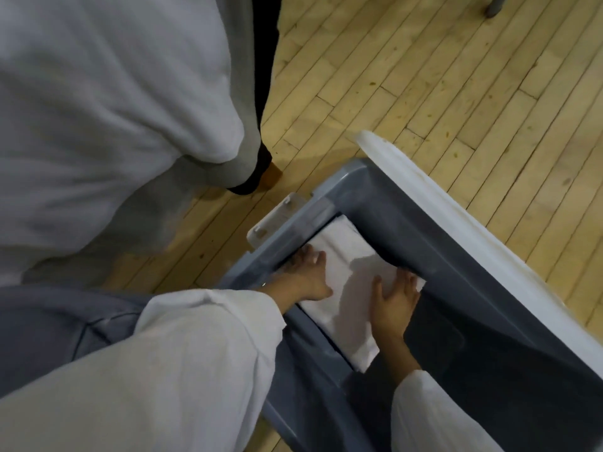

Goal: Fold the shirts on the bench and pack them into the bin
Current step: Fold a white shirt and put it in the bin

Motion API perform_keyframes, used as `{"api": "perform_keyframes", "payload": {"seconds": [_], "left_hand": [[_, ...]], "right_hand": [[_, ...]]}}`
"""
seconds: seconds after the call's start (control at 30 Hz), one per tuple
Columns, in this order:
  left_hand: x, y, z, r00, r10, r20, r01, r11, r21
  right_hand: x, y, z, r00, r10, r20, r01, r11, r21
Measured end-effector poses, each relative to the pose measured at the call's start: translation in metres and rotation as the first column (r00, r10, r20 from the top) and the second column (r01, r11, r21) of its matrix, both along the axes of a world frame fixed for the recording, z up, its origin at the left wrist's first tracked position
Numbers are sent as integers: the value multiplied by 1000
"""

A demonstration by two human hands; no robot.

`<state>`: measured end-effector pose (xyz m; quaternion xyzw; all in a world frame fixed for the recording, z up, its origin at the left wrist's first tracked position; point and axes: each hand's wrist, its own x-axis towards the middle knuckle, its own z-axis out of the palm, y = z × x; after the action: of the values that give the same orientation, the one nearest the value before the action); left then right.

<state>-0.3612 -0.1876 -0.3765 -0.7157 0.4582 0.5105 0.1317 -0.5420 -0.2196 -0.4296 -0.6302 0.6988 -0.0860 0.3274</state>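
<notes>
1. Pale wood flooring (424,76) is seen behind; unfolded shirts (98,109) are heaped at left.
2. Left hand (308,277) is laid flat, fingers spread, on the folded shirt (346,256) — inside the grey bin (434,223).
3. Right hand (396,298) is pressed flat on that shirt's right edge — fingers straight.

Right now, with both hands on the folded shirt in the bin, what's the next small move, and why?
Probably lift both hands straight up and off. The shirt lies flat inside the bin, and the left hand and right hand rest on its opposite edges with fingers spread, no grip, so it looks placed. White cloth lies nearby, likely the next thing to fold.
</notes>
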Motion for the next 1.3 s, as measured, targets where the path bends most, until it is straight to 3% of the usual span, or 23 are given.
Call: {"api": "perform_keyframes", "payload": {"seconds": [0.1,0.23,0.37,0.47,0.6,0.7,0.8,0.97,1.07,1.2,1.27,1.3], "left_hand": [[-5,-20,37,991,128,-50,-135,972,-193],[0,-18,105,949,272,-159,-310,897,-315],[57,11,210,899,396,-187,-424,677,-602],[125,55,276,816,560,-143,-446,454,-772],[204,127,321,575,817,-45,-448,268,-853],[248,176,325,400,916,38,-546,271,-793],[259,199,319,353,924,145,-621,347,-703],[267,203,316,245,959,146,-675,276,-684],[280,207,314,200,979,26,-747,169,-643],[284,215,314,114,992,-57,-816,61,-575],[283,219,316,108,991,-78,-856,53,-513],[283,221,318,128,990,-64,-865,80,-495]], "right_hand": [[29,5,46,952,-218,214,213,976,45],[66,15,115,882,-198,428,217,976,5],[147,25,208,737,-32,675,69,997,-27],[223,45,280,604,215,767,-112,976,-185],[302,76,342,556,460,692,-396,879,-266],[344,108,368,512,582,632,-589,773,-234],[361,136,367,493,652,576,-671,706,-225],[369,156,360,573,663,481,-667,719,-197],[373,156,363,522,785,334,-768,603,-216],[368,164,373,380,920,96,-878,391,-275],[366,170,374,283,951,-124,-926,237,-293],[367,171,373,265,947,-184,-933,204,-295]]}}
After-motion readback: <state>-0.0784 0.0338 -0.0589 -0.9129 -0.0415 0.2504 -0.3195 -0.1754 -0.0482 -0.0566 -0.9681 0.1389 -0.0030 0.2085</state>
